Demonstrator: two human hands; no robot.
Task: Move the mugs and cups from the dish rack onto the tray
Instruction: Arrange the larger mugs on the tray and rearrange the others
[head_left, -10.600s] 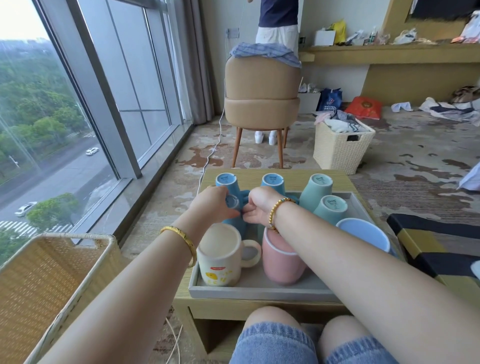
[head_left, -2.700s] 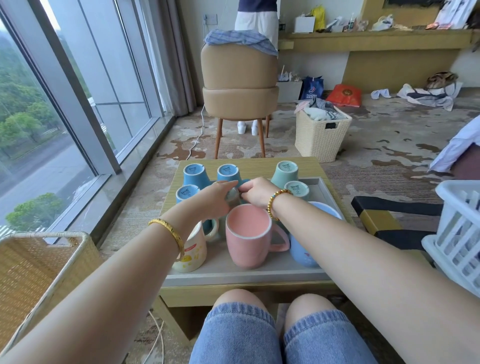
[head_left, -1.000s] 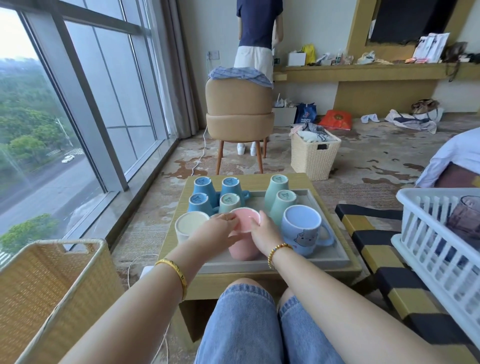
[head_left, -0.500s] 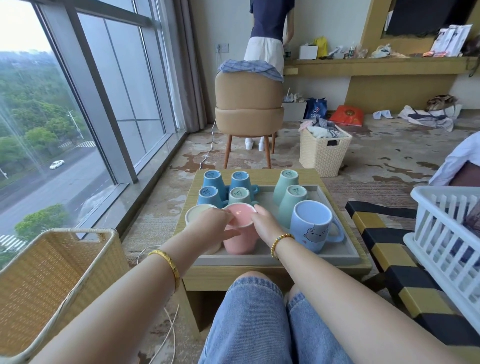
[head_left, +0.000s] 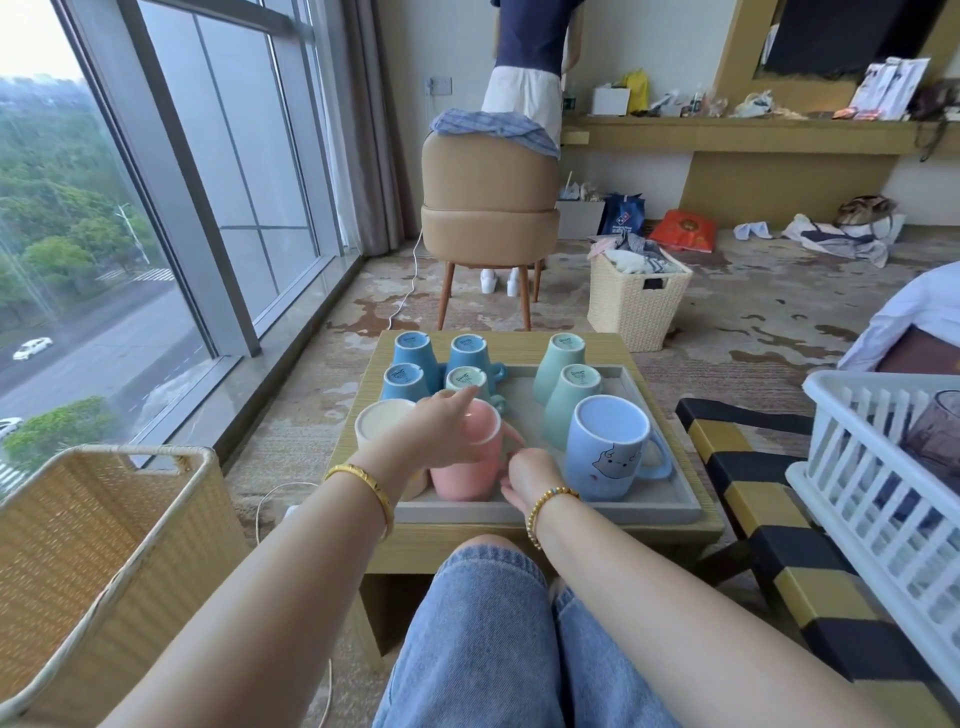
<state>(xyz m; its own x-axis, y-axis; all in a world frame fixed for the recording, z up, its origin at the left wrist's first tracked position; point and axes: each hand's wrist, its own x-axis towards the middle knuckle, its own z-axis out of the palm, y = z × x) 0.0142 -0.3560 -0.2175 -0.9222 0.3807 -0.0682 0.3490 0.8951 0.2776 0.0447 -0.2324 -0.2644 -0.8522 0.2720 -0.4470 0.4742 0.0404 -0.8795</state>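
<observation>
A grey tray (head_left: 649, 512) lies on a low wooden table (head_left: 613, 345). My left hand (head_left: 436, 441) grips the upright pink mug (head_left: 467, 475) over its rim, the forefinger reaching toward an upturned pale cup (head_left: 467, 379). My right hand (head_left: 530, 475) sits low beside the pink mug, under its handle, fingertips touching its lower side. A cream mug (head_left: 382, 423) stands left of it and a blue mug with a face (head_left: 605, 452) to its right. Upturned blue cups (head_left: 410, 351) and green cups (head_left: 563, 358) fill the back. The white dish rack (head_left: 883, 467) stands at the right, holding a purple glass (head_left: 935, 436).
A woven basket (head_left: 93, 519) stands at my left by the window. The rack rests on a yellow-and-black striped bench (head_left: 753, 499). Beyond the table are a tan chair (head_left: 488, 208), a person standing behind it, and a laundry basket (head_left: 636, 301). My knees are under the table's near edge.
My right hand has slipped from the pink mug's rim down to its lower side, nearer me. My left hand stays on the mug.
</observation>
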